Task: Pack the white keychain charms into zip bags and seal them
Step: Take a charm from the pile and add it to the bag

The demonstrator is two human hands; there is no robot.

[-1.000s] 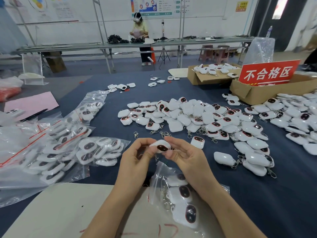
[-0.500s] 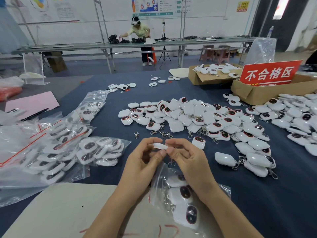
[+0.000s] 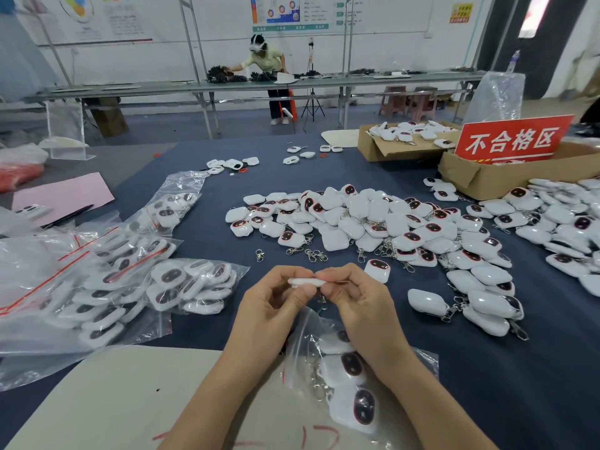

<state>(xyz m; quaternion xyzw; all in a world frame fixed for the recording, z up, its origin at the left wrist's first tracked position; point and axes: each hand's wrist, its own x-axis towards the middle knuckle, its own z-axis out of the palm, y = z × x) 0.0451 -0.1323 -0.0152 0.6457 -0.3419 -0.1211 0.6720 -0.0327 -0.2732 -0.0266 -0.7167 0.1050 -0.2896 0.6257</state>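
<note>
white keychain charm (image 3: 306,282) was held edge-on between both hands, above the blue-covered table (image 3: 487,384). left hand (image 3: 272,311) pinched its left end with thumb and curled fingers; right hand (image 3: 360,303) pinched the right end the same way, fingertips of the two hands almost meeting over it. the charm's dark face could not be seen from this angle. a bit of its metal clasp hung below, between the hands.

containers:
- open zip bag (image 3: 302,339) lay just under the wrists, partly on a pale board (image 3: 113,401); at least three charms inside, dark faces up, key rings bunched on its left side. the held charm was above the bag's mouth, not in it.
- filled zip bags (image 3: 152,326) stacked to the left, each packed with charms, red seal strips showing.
- rear cardboard box (image 3: 378,151) held a small heap of white charms.
- nearer cardboard box (image 3: 506,181) carried a red sign (image 3: 513,139); contents hidden.

loose charms (image 3: 373,219) lay in a broad pile beyond the hands, more at far right (image 3: 558,219). one charm (image 3: 377,270) sat face up just beside the right hand. spare clasps (image 3: 311,254) lay scattered in front of the pile.
</note>
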